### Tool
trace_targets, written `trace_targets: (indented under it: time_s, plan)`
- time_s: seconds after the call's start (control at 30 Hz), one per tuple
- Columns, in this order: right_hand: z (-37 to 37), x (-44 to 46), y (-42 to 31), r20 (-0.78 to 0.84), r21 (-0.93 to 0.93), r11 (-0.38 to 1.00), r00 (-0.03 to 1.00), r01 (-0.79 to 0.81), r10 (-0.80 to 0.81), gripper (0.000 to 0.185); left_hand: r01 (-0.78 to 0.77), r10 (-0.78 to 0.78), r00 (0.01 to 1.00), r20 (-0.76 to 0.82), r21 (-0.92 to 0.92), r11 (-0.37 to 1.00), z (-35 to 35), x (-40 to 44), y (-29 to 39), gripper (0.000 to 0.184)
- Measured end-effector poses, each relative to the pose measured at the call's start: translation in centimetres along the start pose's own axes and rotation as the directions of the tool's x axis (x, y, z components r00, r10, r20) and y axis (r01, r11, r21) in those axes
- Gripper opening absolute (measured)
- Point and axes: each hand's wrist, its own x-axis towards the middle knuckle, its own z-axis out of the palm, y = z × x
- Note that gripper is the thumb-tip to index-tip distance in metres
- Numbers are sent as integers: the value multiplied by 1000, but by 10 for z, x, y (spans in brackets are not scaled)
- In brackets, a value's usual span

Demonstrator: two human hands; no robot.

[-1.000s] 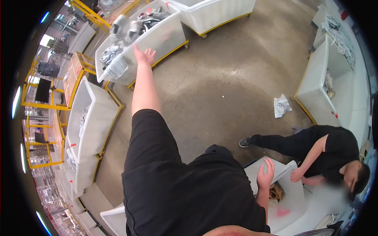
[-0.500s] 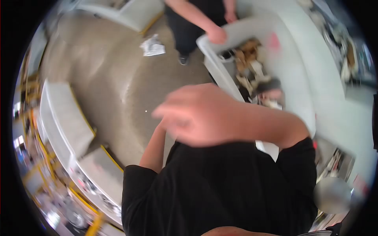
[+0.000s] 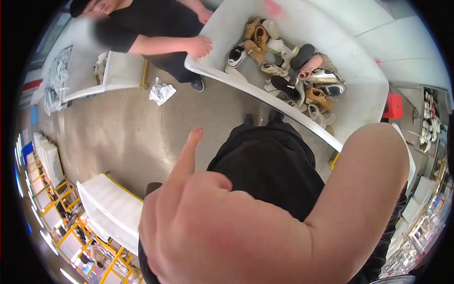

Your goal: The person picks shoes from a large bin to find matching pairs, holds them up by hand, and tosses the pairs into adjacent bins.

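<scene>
My right hand is large and close to the camera, its arm bent across my chest toward my left shoulder. Its fingers are curled and the tips are hidden over my left side, so whatever they grip does not show. My left hand hangs low beside me over the floor, fingers loosely curled with nothing visible in them. Ahead to the right stands a large white bin with several loose shoes inside. Among them are a tan shoe, a pink shoe and a black-and-white shoe.
Another person stands at the bin's far left end, one hand at its rim. Crumpled white wrapping lies on the floor. More white bins stand to the left, and a red container is at right.
The view has swung, bringing the bin, its shoes and the other person further into sight. My right hand has come nearer the camera and lower in view.
</scene>
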Motion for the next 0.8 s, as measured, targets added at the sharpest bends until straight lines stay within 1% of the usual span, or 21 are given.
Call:
trace_targets:
  time_s: [0.03,0.07,0.1,0.13,0.2,0.23,0.27,0.3,0.33,0.37,0.4,0.43,0.5,0.57,0.67,0.8]
  plan:
    - [-22,-3,-4,142,-150,987,989,51,-29,11,-21,21,1000,10,10,1000,5,6,-6,44]
    - [-26,-9,-7,284,-314,947,959,71,22,12,-25,25,1000,3,-13,1000,10,13,-9,44]
    - [-31,-16,-11,423,-461,875,903,144,74,14,-35,35,999,3,-29,999,16,21,-5,44]
    - [-36,-22,-14,548,-560,789,827,253,124,15,-74,74,997,33,-6,997,24,25,0,44]
    - [-25,-47,-11,442,-724,632,889,276,118,14,-60,78,994,82,-207,976,32,28,11,43]
    - [-17,-51,-9,417,-779,541,906,318,68,13,-58,73,995,68,-201,978,31,20,19,43]
    - [-9,-50,-10,408,-822,434,913,368,-1,13,-73,80,995,62,-112,991,31,5,35,43]
    - [-15,-45,-15,419,-839,360,906,408,-50,13,-89,91,995,51,-32,996,29,-4,46,43]
    - [-22,-41,-19,429,-853,283,898,439,-99,12,-85,85,996,13,-51,995,21,-8,40,43]
    - [-55,-35,-32,553,-719,457,829,523,-80,13,-88,90,996,21,-68,994,23,-10,36,44]
    - [-67,-38,-36,563,-682,520,823,514,-74,13,-108,112,992,50,-78,991,36,-9,43,44]
    - [-64,-44,-39,525,-686,550,847,477,-80,13,-104,107,993,43,-69,992,44,-11,46,44]
    - [-46,-63,-42,426,-703,584,898,407,-112,13,-108,110,993,49,-30,994,49,-5,32,45]
    - [-33,-76,-44,351,-711,601,925,365,-147,13,-116,116,991,59,-2,993,48,2,25,46]
    - [-25,-85,-45,286,-697,628,937,346,-200,13,-74,74,997,34,9,997,48,-12,9,47]
    - [-21,-92,-39,232,-681,650,941,338,-247,12,-77,72,995,63,84,993,52,-10,0,48]
